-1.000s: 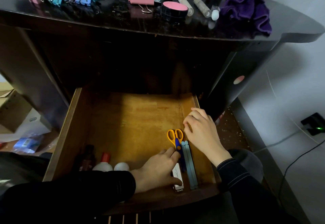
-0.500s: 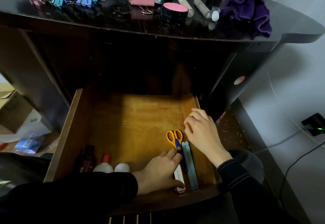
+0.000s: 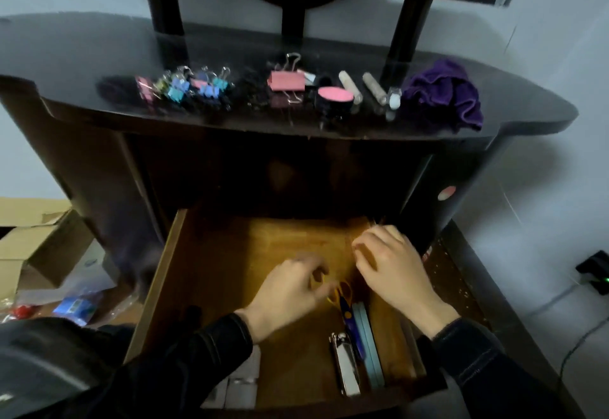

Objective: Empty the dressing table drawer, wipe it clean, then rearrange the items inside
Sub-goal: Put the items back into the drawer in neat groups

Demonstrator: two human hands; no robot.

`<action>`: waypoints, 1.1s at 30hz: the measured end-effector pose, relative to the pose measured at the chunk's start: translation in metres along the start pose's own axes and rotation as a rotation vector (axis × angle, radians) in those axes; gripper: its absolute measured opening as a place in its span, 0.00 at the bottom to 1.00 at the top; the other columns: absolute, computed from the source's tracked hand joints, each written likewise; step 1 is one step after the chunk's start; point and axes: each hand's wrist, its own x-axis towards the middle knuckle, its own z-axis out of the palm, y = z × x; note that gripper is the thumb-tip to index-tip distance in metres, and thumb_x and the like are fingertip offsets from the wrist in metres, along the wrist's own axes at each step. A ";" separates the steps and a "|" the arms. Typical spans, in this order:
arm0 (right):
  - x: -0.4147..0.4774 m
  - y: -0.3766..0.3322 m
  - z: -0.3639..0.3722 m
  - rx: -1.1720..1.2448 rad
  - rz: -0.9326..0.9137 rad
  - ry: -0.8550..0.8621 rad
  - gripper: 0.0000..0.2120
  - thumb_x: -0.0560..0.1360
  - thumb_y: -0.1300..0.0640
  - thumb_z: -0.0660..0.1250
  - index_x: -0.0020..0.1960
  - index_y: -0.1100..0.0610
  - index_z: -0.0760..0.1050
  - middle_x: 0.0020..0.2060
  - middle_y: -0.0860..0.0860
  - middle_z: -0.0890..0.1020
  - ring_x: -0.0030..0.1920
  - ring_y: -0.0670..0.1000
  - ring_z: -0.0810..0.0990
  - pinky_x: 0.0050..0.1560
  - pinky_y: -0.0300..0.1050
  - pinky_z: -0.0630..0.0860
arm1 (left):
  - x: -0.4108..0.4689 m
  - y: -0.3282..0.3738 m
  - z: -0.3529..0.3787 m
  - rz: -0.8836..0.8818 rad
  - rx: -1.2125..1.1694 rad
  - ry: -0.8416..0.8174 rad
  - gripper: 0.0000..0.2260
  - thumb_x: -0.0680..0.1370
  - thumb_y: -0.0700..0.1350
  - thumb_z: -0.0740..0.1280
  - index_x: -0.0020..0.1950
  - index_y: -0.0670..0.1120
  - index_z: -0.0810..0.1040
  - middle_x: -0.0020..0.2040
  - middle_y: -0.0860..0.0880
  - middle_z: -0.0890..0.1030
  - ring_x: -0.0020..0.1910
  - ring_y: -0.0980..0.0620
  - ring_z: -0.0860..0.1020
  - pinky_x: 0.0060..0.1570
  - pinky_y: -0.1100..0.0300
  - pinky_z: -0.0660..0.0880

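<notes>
Bare amber wood lines the drawer [image 3: 263, 254], matt and faintly grained. The desk [image 3: 82, 56] is glossy black, mirroring the binder clips [image 3: 184, 87]; purple cloth [image 3: 441, 92] looks soft and plush, stapler [image 3: 346, 366] shiny metal.

bare drawer floor [image 3: 250, 264] left and rear, scissors [image 3: 344, 300], stapler [image 3: 346, 366] crowd right front

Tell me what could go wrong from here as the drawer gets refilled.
1. The left hand is blurred right by the scissors; a quick move may knock them askew or nick a finger.
2. The round tubes lie near the tabletop's front edge above the open drawer; a careless reach might roll them off.
</notes>
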 end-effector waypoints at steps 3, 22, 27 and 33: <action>0.026 -0.018 -0.053 0.127 -0.073 0.277 0.09 0.80 0.54 0.62 0.55 0.53 0.79 0.48 0.44 0.79 0.50 0.43 0.76 0.48 0.38 0.74 | 0.015 0.019 -0.055 0.096 -0.038 0.243 0.09 0.79 0.57 0.65 0.51 0.53 0.78 0.44 0.59 0.78 0.40 0.60 0.76 0.38 0.69 0.71; 0.261 -0.032 -0.169 -0.187 0.439 -0.289 0.20 0.76 0.39 0.63 0.56 0.55 0.76 0.38 0.48 0.81 0.41 0.52 0.80 0.41 0.46 0.72 | 0.103 0.069 -0.208 0.153 -0.354 0.575 0.08 0.77 0.41 0.68 0.41 0.53 0.79 0.37 0.53 0.80 0.36 0.55 0.76 0.38 0.62 0.73; 0.275 -0.042 -0.154 -0.152 0.415 -0.343 0.11 0.79 0.54 0.62 0.59 0.58 0.74 0.36 0.51 0.82 0.34 0.52 0.80 0.38 0.44 0.73 | 0.113 0.059 -0.216 0.044 -0.572 0.421 0.10 0.78 0.41 0.67 0.38 0.49 0.82 0.34 0.48 0.81 0.30 0.53 0.75 0.27 0.56 0.71; 0.276 -0.027 -0.159 0.311 0.462 0.015 0.16 0.82 0.60 0.59 0.69 0.62 0.72 0.52 0.59 0.82 0.47 0.59 0.82 0.41 0.48 0.73 | 0.114 0.055 -0.219 -0.043 -0.708 0.356 0.09 0.79 0.39 0.67 0.40 0.42 0.83 0.34 0.47 0.80 0.32 0.53 0.76 0.26 0.60 0.73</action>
